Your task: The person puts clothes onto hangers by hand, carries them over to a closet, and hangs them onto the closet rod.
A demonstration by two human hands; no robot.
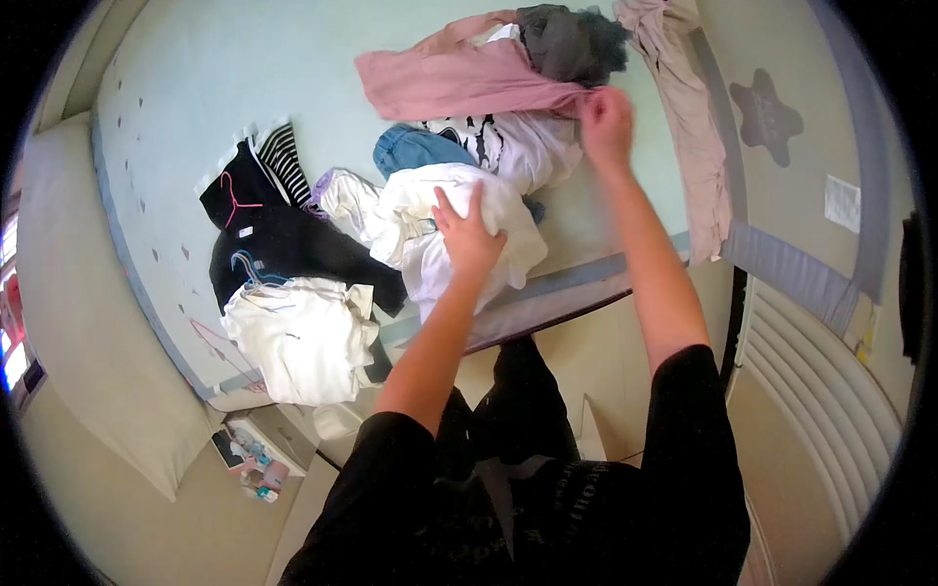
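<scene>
My left hand rests with spread fingers on a white garment near the bed's front edge. Farther right and back, my right hand is closed on the end of a pink garment, which stretches out to the left. A dark grey garment lies against the pink one. Between my hands is a white garment with a black print, and blue denim shows beside it.
White shirts on blue hangers and black clothes with a pink hanger lie at the left. A beige cloth runs along the right side. A small shelf with items stands lower left.
</scene>
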